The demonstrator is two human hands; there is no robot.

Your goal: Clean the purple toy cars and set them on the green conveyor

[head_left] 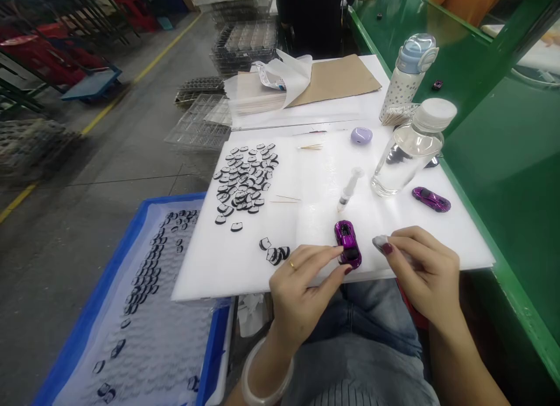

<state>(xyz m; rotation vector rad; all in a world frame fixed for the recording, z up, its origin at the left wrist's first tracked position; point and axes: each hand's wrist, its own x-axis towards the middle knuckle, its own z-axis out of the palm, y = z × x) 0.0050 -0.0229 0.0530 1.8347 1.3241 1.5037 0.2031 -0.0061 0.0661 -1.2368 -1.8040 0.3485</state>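
My left hand [301, 286] grips the rear end of a shiny purple toy car [346, 235] between thumb and fingers, at the near edge of the white work surface. To its right, my right hand [424, 269] pinches a small grey wad [380, 241], which looks like cloth; its exact kind is unclear. The wad and the car are apart. Just beyond the car lies a syringe [349, 189] with a clear barrel. A second purple toy car [431, 199] rests at the right. Small black-edged clear pieces [274, 254] lie left of my left hand.
A large pile of similar pieces [245, 181] covers the left of the surface. A clear bottle [405, 152], dotted flask [405, 79] and lilac case [361, 136] stand right and back. Below left is a blue-rimmed tray [87, 312]; a green conveyor side [485, 242] borders the right.
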